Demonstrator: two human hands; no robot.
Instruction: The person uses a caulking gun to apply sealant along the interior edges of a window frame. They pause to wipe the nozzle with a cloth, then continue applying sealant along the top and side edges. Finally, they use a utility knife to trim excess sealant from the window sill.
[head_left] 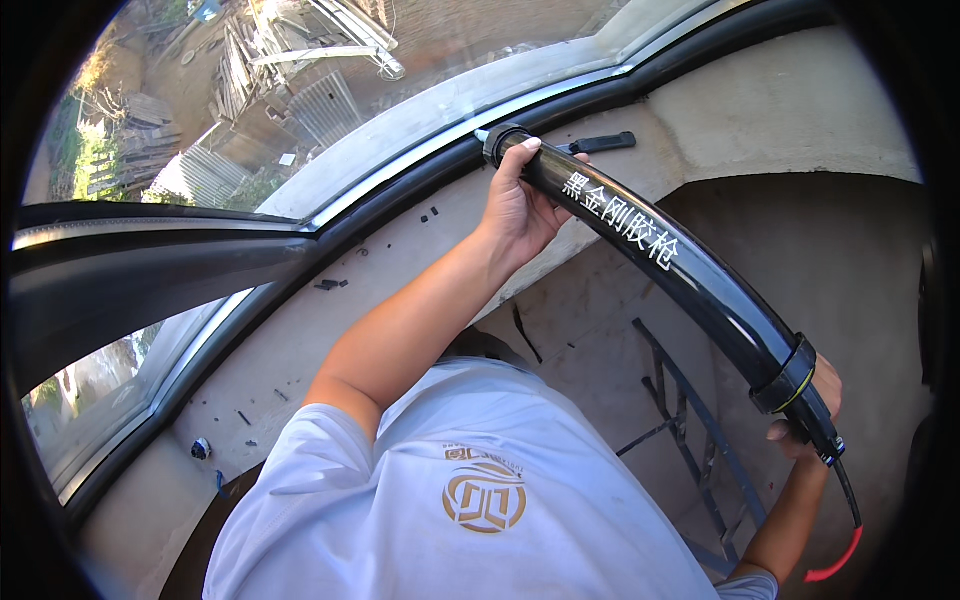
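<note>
A long black caulking gun (690, 265) with white lettering lies across my view, its tip at the window frame and its rear end at the lower right. My left hand (515, 215) is closed around the front of the barrel, just behind the black end cap. A pale nozzle tip (482, 135) pokes out past that cap, against the dark frame edge. At the rear, my right hand (822, 388) grips the handle, partly hidden by the gun's body. Behind it hangs a rod with a red hooked end (845, 560).
The curved black window frame (390, 205) borders a concrete sill (400, 265) strewn with small black scraps. A black-handled tool (605, 142) lies on the sill beyond my left hand. Below stands a metal ladder (690, 430). Outside the glass are timber (240, 80) and corrugated sheets (325, 105).
</note>
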